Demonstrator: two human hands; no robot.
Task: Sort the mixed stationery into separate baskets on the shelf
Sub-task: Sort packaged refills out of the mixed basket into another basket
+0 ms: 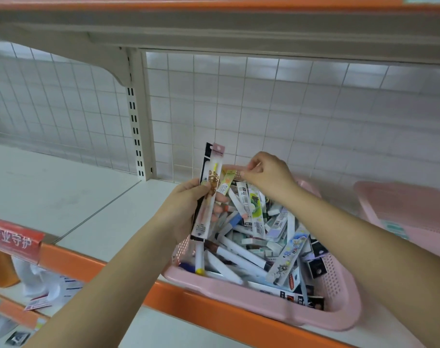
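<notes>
One broad white shelf board (63,197) with an orange front edge lies before you, backed by a white wire grid panel (289,116). On it, at the front edge, stands a pink perforated plastic basket (239,290), and a second pink plastic basket (415,212) sits well apart at the far right. The nearer basket is filled with a jumbled heap of mixed stationery (259,242): white markers, erasers and printed packets lying crosswise.

Your left grip (181,209) is above the basket's left side, its fingers curled round a bundle of long, narrow packaged pens (209,197) held nearly upright. Your right grip (269,177) is over the basket's back edge, its fingertips pinching the top of a small orange-and-green packet (226,182), which leans against the bundle. A red sign with white characters (13,237) hangs at the lower left.
</notes>
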